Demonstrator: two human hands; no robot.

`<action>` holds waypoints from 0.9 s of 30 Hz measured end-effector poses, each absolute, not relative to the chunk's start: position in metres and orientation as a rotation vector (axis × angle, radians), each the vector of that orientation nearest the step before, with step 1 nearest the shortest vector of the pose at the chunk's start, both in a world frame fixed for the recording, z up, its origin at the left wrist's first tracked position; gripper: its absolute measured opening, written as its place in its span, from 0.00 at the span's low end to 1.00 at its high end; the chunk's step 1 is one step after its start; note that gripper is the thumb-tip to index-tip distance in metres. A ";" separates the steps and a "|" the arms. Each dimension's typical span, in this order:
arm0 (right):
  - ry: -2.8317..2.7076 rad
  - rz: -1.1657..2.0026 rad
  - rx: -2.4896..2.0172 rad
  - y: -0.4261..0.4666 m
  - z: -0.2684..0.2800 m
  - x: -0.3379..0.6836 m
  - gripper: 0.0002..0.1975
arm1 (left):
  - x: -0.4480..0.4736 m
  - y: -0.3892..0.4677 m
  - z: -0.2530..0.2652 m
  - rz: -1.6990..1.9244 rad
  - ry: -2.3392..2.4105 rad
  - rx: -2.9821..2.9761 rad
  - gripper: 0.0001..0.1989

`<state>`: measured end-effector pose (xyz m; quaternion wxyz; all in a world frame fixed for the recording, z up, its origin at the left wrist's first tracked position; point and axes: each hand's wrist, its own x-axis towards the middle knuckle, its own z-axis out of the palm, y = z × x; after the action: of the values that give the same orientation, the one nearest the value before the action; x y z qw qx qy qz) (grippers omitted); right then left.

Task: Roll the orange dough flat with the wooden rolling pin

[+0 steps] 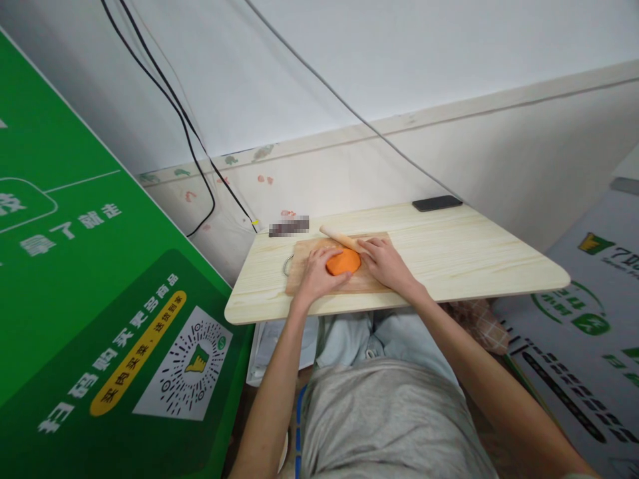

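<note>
A flattened orange lump of dough or clay [343, 262] lies on a wooden cutting board [377, 283] with a metal ring handle at its left. My left hand [320, 273] curves around the lump's left side, fingers at its far edge and thumb at its near edge. In my right hand [385, 262] is the right end of a pale wooden rolling pin [340, 237]. The pin slants across the far part of the board, just behind the lump, and its left end reaches past the board. My right fingers are close to the lump's right edge.
The pale wood-grain table [469, 253] stands against the wall. A black phone [437, 203] lies at its back right, and a blurred dark item [289, 226] at its back left. Cables [344, 100] hang along the wall. A green printed panel [124, 286] stands at the left.
</note>
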<state>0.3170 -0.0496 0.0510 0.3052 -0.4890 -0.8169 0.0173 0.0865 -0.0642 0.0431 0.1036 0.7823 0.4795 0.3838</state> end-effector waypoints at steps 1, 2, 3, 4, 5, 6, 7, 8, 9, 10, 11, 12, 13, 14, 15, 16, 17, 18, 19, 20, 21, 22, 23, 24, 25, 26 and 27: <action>-2.166 0.048 -1.301 -0.050 0.052 0.317 0.23 | 0.087 -0.064 0.043 1.121 1.415 2.305 0.25; -2.172 0.048 -1.308 -0.050 0.054 0.316 0.23 | 0.087 -0.065 0.044 1.117 1.411 2.306 0.23; -2.178 0.047 -1.315 -0.051 0.055 0.316 0.24 | 0.087 -0.066 0.044 1.117 1.412 2.307 0.22; -2.184 0.042 -1.325 -0.051 0.056 0.316 0.24 | 0.088 -0.067 0.045 1.115 1.418 2.309 0.20; -2.189 0.037 -1.335 -0.051 0.057 0.316 0.24 | 0.088 -0.068 0.046 1.107 1.428 2.311 0.19; -2.193 0.031 -1.342 -0.051 0.058 0.316 0.24 | 0.089 -0.069 0.047 1.094 1.439 2.314 0.19; -2.197 0.025 -1.343 -0.051 0.059 0.316 0.24 | 0.090 -0.070 0.048 1.078 1.452 2.319 0.18; -2.202 0.020 -1.337 -0.050 0.060 0.316 0.24 | 0.091 -0.072 0.049 1.062 1.469 2.324 0.18; -2.209 0.016 -1.327 -0.049 0.060 0.317 0.24 | 0.092 -0.073 0.049 1.046 1.489 2.330 0.19; -2.216 0.011 -1.317 -0.048 0.061 0.317 0.24 | 0.093 -0.074 0.050 1.030 1.512 2.335 0.19; -2.223 0.006 -1.308 -0.048 0.061 0.318 0.24 | 0.094 -0.075 0.050 1.015 1.534 2.340 0.18; -2.229 0.004 -1.305 -0.047 0.062 0.319 0.24 | 0.095 -0.076 0.051 0.998 1.554 2.344 0.18; -2.234 0.005 -1.305 -0.046 0.062 0.319 0.24 | 0.096 -0.077 0.051 0.979 1.568 2.350 0.18; -2.237 0.009 -1.308 -0.045 0.063 0.319 0.24 | 0.097 -0.078 0.052 0.959 1.576 2.358 0.18; -2.239 0.015 -1.310 -0.045 0.064 0.320 0.24 | 0.098 -0.078 0.053 0.941 1.581 2.369 0.19; -2.241 0.020 -1.307 -0.045 0.064 0.320 0.24 | 0.099 -0.079 0.054 0.925 1.585 2.381 0.19; -2.243 0.022 -1.300 -0.045 0.065 0.321 0.24 | 0.099 -0.079 0.055 0.910 1.592 2.395 0.19; -2.247 0.022 -1.291 -0.044 0.065 0.321 0.24 | 0.100 -0.080 0.056 0.895 1.604 2.407 0.19; -2.249 0.022 -1.282 -0.044 0.065 0.322 0.23 | 0.100 -0.080 0.056 0.878 1.617 2.418 0.19; -2.252 0.023 -1.274 -0.044 0.066 0.322 0.23 | 0.100 -0.081 0.057 0.862 1.630 2.426 0.19; -2.255 0.028 -1.269 -0.043 0.066 0.323 0.23 | 0.100 -0.081 0.058 0.848 1.639 2.432 0.19; -2.262 0.036 -1.264 -0.042 0.066 0.324 0.23 | 0.100 -0.081 0.058 0.839 1.641 2.437 0.19; -2.274 0.045 -1.257 -0.040 0.067 0.325 0.23 | 0.099 -0.082 0.058 0.835 1.634 2.443 0.18; -2.291 0.054 -1.245 -0.038 0.067 0.327 0.23 | 0.099 -0.082 0.057 0.838 1.624 2.446 0.18; -2.309 0.060 -1.230 -0.035 0.068 0.328 0.23 | 0.098 -0.082 0.057 0.848 1.614 2.446 0.18; -2.327 0.062 -1.214 -0.033 0.068 0.330 0.23 | 0.097 -0.082 0.057 0.860 1.604 2.444 0.18; -2.341 0.061 -1.199 -0.031 0.068 0.331 0.23 | 0.097 -0.083 0.057 0.871 1.597 2.437 0.18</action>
<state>0.3312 -0.0310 0.0678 0.2523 -0.4410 -0.8610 0.0224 0.0970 -0.0828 0.0565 0.0502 0.8004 0.5245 0.2861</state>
